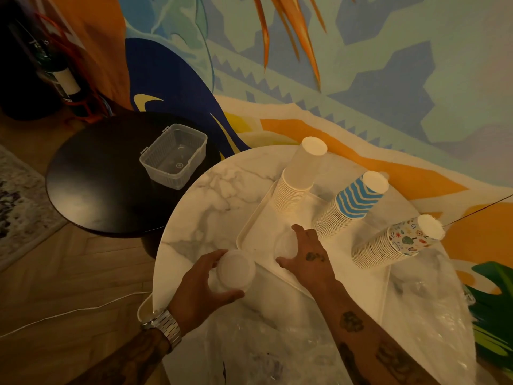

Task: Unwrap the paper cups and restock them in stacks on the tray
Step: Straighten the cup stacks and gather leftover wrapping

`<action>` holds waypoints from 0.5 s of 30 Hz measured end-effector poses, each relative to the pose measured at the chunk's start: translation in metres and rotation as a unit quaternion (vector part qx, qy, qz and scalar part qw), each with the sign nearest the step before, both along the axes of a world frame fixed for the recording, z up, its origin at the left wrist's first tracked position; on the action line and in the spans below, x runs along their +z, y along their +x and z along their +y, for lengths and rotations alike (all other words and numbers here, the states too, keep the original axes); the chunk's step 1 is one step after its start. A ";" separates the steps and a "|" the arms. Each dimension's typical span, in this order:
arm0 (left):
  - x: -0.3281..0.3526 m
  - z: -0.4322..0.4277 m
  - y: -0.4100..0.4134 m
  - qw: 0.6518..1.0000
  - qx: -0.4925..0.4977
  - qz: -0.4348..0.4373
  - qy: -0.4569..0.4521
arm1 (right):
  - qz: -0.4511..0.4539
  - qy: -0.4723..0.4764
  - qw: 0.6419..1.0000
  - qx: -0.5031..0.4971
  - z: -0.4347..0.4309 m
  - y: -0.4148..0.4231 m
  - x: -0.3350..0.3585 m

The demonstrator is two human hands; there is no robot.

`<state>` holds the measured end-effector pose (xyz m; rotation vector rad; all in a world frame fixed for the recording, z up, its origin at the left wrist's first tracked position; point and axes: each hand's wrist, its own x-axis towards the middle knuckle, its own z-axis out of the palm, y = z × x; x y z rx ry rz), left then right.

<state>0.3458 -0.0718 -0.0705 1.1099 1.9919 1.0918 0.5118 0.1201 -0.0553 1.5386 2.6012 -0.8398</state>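
— Marble surface [208, 195], round, set against a painted mural wall [361, 65]; wood floor below. Tray?
— Cream tray [249, 226], under the right fingers, its corner just beyond the left ones. Three upturned stacks stand on it past the right fingers: plain white stack [299, 176], blue chevron stack [349, 204] and patterned stack [397, 240], each farther right.
— Left hand?
— Left hand [205, 284]: fingers curled round a white cup [236, 269], base up, at the tray's near-left corner. One cup or several nested, cannot tell.
— Right hand?
— Right hand [308, 257]: fingers arched over a pale cup [286, 243] on the tray, thumb at its near side. Reads as a hold from above; the hand hides most of it.
— What does the coming move turn on?
— The pale cup sits just right of and beyond the left fingers, with both cups' long axes vertical. My judgement: the white cup goes across onto the pale one, and the left hand already has it.
— Anything else?
— Crumpled plastic wrap [416, 329] nearer than both wrists. Dark side table [97, 190] with a clear container [175, 157], well beyond the left fingers.
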 end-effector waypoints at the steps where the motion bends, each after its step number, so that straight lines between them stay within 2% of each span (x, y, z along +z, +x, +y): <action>1: 0.000 0.000 0.000 1.000 -0.001 0.002 0.001 | 0.000 -0.005 1.000 0.001 0.000 0.001 -0.001; 12: -0.004 0.000 -0.002 1.000 -0.004 -0.006 -0.010 | -0.079 0.021 0.996 0.019 0.002 -0.004 -0.001; 15: -0.003 -0.001 -0.002 1.000 -0.003 -0.010 -0.009 | -0.074 0.064 0.995 0.021 -0.002 -0.004 0.008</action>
